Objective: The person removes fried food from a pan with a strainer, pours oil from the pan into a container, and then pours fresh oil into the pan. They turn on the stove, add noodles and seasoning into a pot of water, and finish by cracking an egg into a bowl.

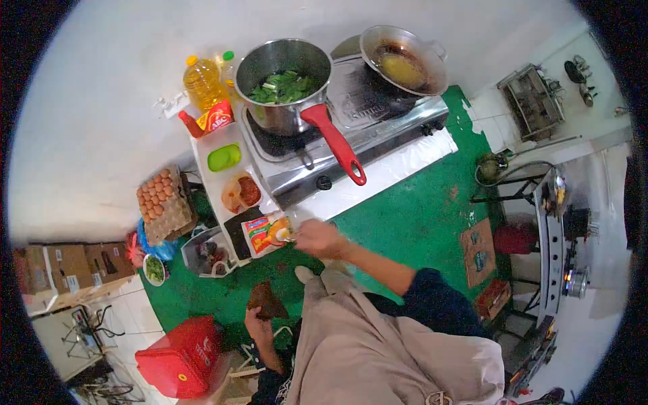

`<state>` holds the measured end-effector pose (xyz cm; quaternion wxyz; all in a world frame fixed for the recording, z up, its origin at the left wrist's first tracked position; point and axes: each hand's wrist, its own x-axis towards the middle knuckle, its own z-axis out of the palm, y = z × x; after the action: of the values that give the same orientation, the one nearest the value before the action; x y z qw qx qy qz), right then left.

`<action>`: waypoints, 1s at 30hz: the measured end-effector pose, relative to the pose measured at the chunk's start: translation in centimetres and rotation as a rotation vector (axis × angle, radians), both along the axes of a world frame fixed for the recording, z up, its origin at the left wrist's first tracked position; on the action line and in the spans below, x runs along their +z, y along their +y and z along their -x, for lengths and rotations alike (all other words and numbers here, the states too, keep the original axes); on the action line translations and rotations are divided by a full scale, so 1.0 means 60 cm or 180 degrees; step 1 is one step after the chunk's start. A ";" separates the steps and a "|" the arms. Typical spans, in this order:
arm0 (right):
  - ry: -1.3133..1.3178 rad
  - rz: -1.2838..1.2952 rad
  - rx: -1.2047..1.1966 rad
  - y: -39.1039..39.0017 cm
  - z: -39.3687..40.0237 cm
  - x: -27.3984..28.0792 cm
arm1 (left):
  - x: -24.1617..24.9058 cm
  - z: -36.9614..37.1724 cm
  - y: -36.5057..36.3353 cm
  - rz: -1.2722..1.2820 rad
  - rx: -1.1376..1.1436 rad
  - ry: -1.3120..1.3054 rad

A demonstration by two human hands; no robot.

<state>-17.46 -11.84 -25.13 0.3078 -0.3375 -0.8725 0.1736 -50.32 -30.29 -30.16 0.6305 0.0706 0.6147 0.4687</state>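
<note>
My right hand (320, 239) is closed at the right end of the counter strip, with a small shiny metal utensil (286, 237) showing at its fingertips; I cannot tell its kind. Right by the fingers lies a red, yellow and white instant noodle packet (260, 234), partly over a dark cloth (237, 231). Lower down, my left hand (259, 327) grips a folded brown cloth-like piece (268, 301) beside my leg. Above, a steel saucepan (307, 116) with a red handle stands on the gas stove (358, 148), green leaves (283, 88) in its liquid.
A wok (432, 57) with oil sits on the other burner. Along the counter stand an oil bottle (202, 84), a green container (224, 157) and red paste (248, 192). Egg trays (177, 223), a plastic bin (196, 260) and a red bag (179, 358) are at left.
</note>
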 end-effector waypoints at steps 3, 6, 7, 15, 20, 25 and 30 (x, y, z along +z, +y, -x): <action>-0.1438 0.0710 -0.2420 0.005 -0.214 0.035 | -0.034 -0.001 -0.018 -0.0488 -0.0802 0.1082; -0.0355 0.0030 -0.3745 0.036 -0.452 0.021 | -0.035 -0.017 -0.016 -0.0165 -0.0199 0.0616; -0.0629 0.0247 -0.4161 0.045 -0.515 0.016 | -0.025 -0.024 -0.014 0.0115 0.0293 0.0096; -0.1263 0.0360 -0.3815 0.158 -0.698 -0.016 | 0.010 -0.134 -0.056 0.0147 0.0281 0.0192; -0.1490 0.0718 -0.3544 0.164 -0.727 -0.030 | -0.036 -0.222 -0.082 0.0367 0.0328 0.0377; -0.0381 0.0534 -0.3829 0.148 -0.717 -0.039 | 0.056 -0.398 0.023 0.0092 0.0126 0.0411; 0.1149 0.2539 -0.2303 0.004 -0.528 0.004 | 0.071 -0.580 0.149 -0.0506 -0.0288 -0.0199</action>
<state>14.25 -11.59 -24.86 0.3407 -0.6700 -0.5017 0.4282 -15.52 -21.35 -25.90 0.6623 0.1334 0.5517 0.4890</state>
